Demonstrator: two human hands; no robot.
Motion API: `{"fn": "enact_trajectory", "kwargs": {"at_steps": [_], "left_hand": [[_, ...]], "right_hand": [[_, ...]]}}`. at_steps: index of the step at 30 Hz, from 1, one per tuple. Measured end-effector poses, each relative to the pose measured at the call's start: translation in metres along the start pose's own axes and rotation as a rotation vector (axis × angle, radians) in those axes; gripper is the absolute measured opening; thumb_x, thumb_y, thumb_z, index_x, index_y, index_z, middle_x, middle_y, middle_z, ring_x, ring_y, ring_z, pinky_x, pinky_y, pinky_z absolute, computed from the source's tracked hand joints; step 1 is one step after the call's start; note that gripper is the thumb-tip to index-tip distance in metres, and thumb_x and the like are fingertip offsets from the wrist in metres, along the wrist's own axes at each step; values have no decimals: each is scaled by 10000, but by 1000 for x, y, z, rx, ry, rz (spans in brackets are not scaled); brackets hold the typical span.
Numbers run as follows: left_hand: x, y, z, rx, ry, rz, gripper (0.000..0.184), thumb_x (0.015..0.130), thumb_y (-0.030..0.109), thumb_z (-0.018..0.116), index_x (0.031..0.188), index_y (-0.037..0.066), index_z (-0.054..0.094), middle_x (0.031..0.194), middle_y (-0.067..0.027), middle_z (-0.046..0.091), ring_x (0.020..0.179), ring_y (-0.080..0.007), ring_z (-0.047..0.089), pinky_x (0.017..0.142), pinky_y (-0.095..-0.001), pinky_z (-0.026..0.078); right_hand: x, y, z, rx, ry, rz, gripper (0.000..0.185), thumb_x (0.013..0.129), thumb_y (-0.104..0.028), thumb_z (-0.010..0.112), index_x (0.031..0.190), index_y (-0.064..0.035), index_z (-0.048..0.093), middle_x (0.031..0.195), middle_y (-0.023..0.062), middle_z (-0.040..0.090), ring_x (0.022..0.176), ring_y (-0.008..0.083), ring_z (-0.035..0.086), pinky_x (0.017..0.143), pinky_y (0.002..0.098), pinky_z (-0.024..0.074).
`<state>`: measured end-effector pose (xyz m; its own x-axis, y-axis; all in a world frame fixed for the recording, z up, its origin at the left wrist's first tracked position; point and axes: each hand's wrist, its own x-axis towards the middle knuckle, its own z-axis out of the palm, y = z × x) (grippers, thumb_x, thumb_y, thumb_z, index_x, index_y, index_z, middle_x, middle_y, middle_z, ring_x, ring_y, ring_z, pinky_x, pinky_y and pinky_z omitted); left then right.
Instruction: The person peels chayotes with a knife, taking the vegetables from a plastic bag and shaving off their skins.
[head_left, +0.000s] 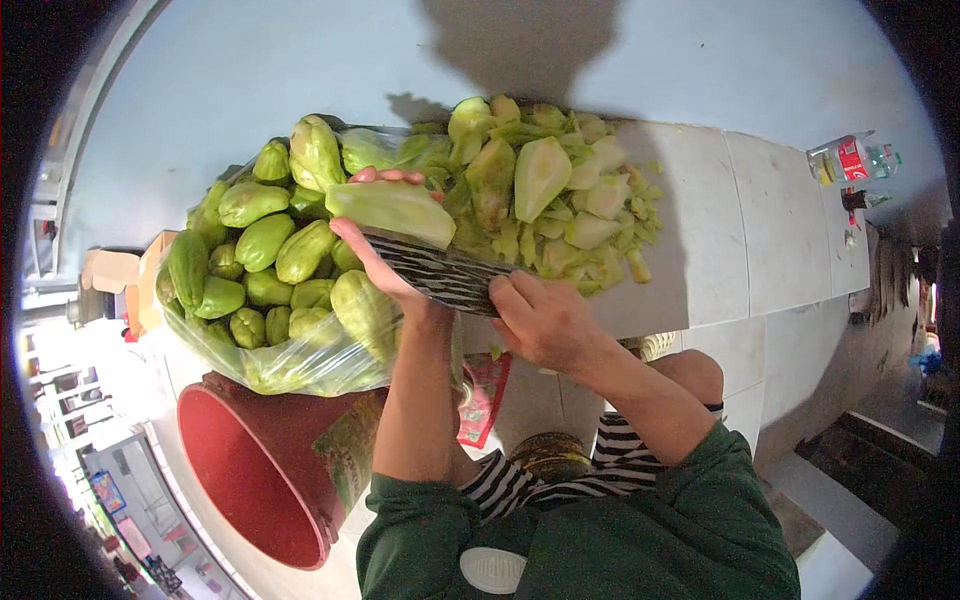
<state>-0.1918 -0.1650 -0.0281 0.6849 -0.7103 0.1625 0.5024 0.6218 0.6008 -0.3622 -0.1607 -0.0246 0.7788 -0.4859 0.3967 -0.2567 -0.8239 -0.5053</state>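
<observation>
A peeled, pale green chayote [392, 212] lies in my left hand [385, 255], its fingers wrapped behind it and the thumb on the near side. My right hand [540, 318] is closed round the end of a wide knife [435, 272] with a dark, streaked blade, which reaches across to the chayote's lower edge. Left of my hands a clear plastic bag [290, 372] holds several unpeeled green chayotes [265, 242]. Beyond and to the right is a pile of peelings and pale cut pieces [592, 232], with a larger peeled piece [542, 178] on it.
A red bucket [250, 470] lies tipped below the bag. Cardboard boxes [150, 280] stand at the left. A plastic bottle with a red label [852, 160] and a small dark bottle [862, 199] are on the tiled surface [785, 220] at the far right, near the wall.
</observation>
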Motion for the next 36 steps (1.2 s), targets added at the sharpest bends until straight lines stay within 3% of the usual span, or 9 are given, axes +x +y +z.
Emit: {"fn": "enact_trajectory", "kwargs": {"at_steps": [3, 16, 19, 21, 25, 27, 28, 30, 36], "left_hand": [[-4, -5, -4, -202, -86, -89, 596, 955, 605, 281, 1206, 89, 441, 1039, -88, 508, 993, -257, 507, 815, -398, 494], [-16, -23, -4, -91, -4, -51, 585, 981, 556, 238, 1273, 87, 431, 1105, -74, 507, 1015, -261, 508, 810, -394, 510], [-14, -25, -4, -81, 8, -35, 579, 980, 558, 244, 1252, 85, 437, 1094, -79, 506, 1014, -259, 509, 801, -391, 513], [-11, -25, -5, -305, -164, -158, 569, 980, 556, 252, 1211, 74, 445, 1082, -88, 499, 1010, -256, 510, 789, -387, 514], [-12, -26, -3, -225, -108, -139, 556, 980, 553, 263, 1181, 67, 442, 1061, -95, 493, 999, -257, 513, 779, -383, 512], [-12, -27, -6, 69, -27, -22, 602, 924, 609, 382, 1198, 76, 448, 1110, -120, 511, 1054, -325, 491, 841, -503, 490], [-11, -28, -4, 69, -27, -22, 602, 924, 609, 382, 1198, 76, 448, 1110, -120, 511, 1054, -325, 491, 841, -503, 490], [-12, -32, 1, -115, -73, -81, 557, 978, 554, 274, 1183, 60, 432, 1046, -95, 491, 985, -260, 518, 767, -376, 507], [-10, -33, 2, -59, -66, -106, 525, 990, 512, 274, 1172, 48, 437, 1045, -125, 514, 936, -275, 548, 707, -376, 525]], "right_hand": [[1, 0, 1, 1, 27, -3, 247, 810, -157, 582, 1018, -45, 509, 798, 100, 542, 591, 276, 600, 485, 378, 501], [6, -4, 6, 21, 41, 86, 189, 803, -123, 540, 970, -44, 500, 753, 114, 532, 582, 303, 604, 478, 403, 498], [5, -5, 5, 39, 46, 88, 200, 801, -116, 533, 982, -41, 497, 748, 118, 530, 589, 309, 607, 483, 404, 502], [5, -5, 5, -13, 41, 90, 206, 803, -112, 528, 990, -32, 494, 749, 123, 531, 601, 309, 611, 490, 400, 505], [6, -6, 3, -3, 47, 95, 214, 807, -109, 520, 1000, -23, 486, 752, 128, 532, 603, 308, 613, 497, 398, 508], [7, -8, 2, 9, 55, 112, 226, 810, -111, 514, 1012, -18, 475, 753, 130, 533, 599, 310, 613, 501, 395, 509], [8, -8, 3, 9, 55, 112, 226, 810, -111, 514, 1012, -18, 475, 753, 130, 533, 599, 310, 613, 501, 395, 509], [6, -7, 4, -32, 42, 128, 236, 812, -115, 511, 1022, -18, 464, 753, 134, 533, 599, 316, 613, 499, 399, 508], [4, -7, 5, 33, 15, 199, 199, 785, -45, 582, 952, -10, 479, 789, 154, 520, 670, 357, 576, 544, 433, 475]]}}
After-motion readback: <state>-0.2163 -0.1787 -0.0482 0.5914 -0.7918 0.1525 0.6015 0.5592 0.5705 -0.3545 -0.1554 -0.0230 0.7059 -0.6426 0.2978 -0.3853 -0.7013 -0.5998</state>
